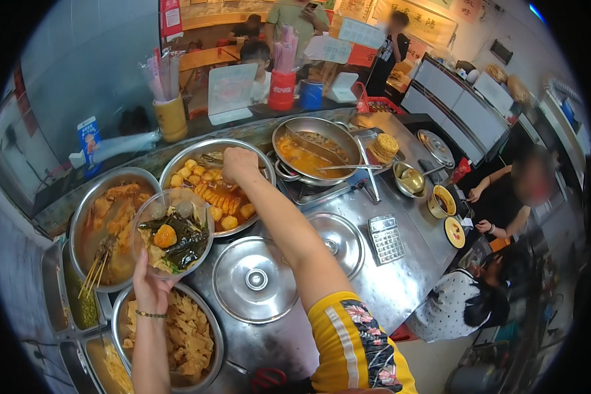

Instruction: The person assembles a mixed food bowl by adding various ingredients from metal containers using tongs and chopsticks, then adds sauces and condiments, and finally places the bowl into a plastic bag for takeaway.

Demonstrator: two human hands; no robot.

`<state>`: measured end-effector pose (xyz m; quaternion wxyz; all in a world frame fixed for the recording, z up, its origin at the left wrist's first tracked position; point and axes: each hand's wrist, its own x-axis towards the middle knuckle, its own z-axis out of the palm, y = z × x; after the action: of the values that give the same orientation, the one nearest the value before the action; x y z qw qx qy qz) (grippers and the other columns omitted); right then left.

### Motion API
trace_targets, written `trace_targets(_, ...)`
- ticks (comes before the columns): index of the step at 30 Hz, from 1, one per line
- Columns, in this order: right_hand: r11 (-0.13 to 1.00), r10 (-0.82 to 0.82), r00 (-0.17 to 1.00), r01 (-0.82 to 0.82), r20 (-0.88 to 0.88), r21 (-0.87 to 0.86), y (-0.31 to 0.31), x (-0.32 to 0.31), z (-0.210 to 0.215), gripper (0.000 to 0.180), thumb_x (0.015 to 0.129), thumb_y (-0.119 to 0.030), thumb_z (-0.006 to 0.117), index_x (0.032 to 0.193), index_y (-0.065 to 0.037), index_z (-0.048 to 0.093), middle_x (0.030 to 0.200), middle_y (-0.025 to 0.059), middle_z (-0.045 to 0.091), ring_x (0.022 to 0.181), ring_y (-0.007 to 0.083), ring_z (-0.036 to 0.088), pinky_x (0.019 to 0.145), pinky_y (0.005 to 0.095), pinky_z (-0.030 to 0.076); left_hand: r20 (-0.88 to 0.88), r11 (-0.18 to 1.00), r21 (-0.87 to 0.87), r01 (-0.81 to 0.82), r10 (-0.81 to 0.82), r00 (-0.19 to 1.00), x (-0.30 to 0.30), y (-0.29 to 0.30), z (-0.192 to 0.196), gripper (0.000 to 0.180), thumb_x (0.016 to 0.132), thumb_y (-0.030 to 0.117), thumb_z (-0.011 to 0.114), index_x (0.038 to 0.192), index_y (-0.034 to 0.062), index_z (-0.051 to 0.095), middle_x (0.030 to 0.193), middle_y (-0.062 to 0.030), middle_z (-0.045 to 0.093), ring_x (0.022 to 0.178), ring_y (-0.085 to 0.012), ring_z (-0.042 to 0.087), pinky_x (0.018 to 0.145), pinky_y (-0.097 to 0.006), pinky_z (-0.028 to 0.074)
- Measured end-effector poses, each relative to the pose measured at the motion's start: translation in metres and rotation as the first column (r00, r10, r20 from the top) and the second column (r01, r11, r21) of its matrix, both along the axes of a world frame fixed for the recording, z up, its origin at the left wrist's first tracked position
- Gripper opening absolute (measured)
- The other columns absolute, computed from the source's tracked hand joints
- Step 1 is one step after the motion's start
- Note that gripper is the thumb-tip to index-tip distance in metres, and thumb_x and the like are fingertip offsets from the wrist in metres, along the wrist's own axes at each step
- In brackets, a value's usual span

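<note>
My left hand [152,289] is wrapped around the lower side of a clear plastic bowl [136,238]. In that bowl lie dark green kelp [172,244], an orange-brown ball [165,236], a greyish ball [184,209] and pale yellowish pieces. My right hand [240,164] reaches into a round steel pot [189,146], its fingers closed and pointing down; what they grip, if anything, is hidden. Golden balls [194,172] and a row of sliced orange pieces [218,197] sit in the brown broth there, beside and below my right hand.
Left stands a broth pot [79,246] with skewers; below it, a bowl [119,328] of fried sheets. Steel lids [233,282], a calculator [387,240] and a divided hot pot [289,125] occupy the counter. Straw holders [171,118] line the ledge. Two people [453,295] are at right.
</note>
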<state>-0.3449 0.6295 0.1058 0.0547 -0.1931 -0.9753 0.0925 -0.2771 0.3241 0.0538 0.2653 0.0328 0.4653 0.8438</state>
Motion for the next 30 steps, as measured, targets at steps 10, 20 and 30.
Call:
trace_targets(10, 0.986, -0.097, 0.988, 0.079, -0.120, -0.143, 0.026, 0.085, 0.041, 0.030, 0.070, -0.014, 0.065, 0.099, -0.003, 0.067, 0.098, 0.0179, 0.066, 0.096, 0.0298, 0.063, 0.082, 0.0363, 0.049, 0.044, 0.996, -0.042, 0.080, -0.078, 0.996, 0.005, 0.020, 0.014, 0.062, 0.085, 0.049, 0.054, 0.129, 0.0066, 0.041, 0.125, -0.0114, 0.052, 0.109, -0.0256, 0.056, 0.078, -0.043, 0.052)
trace_targets(20, 0.904, 0.397, 0.902, -0.416, -0.168, -0.101, -0.024, 0.203, 0.096, 0.046, 0.066, -0.015, 0.071, 0.111, -0.009, 0.065, 0.086, 0.0179, 0.066, 0.080, 0.0330, 0.063, 0.072, 0.0395, 0.047, 0.066, 1.000, -0.011, -0.017, 0.017, 0.998, 0.016, 0.027, 0.020, 0.065, 0.083, 0.052, 0.055, 0.129, 0.0082, 0.043, 0.122, -0.0120, 0.054, 0.105, -0.0254, 0.058, 0.078, -0.040, 0.054)
trace_targets(30, 0.912, 0.258, 0.931, -0.323, -0.258, -0.254, -0.043, 0.250, 0.103, 0.042, 0.067, -0.009, 0.072, 0.109, -0.006, 0.066, 0.084, 0.0179, 0.066, 0.056, 0.0208, 0.058, 0.061, 0.0318, 0.045, 0.029, 0.999, -0.039, -0.028, 0.029, 0.999, 0.051, 0.013, 0.026, 0.069, 0.086, 0.054, 0.051, 0.134, 0.0066, 0.036, 0.127, -0.0140, 0.050, 0.109, -0.0274, 0.055, 0.089, -0.050, 0.045)
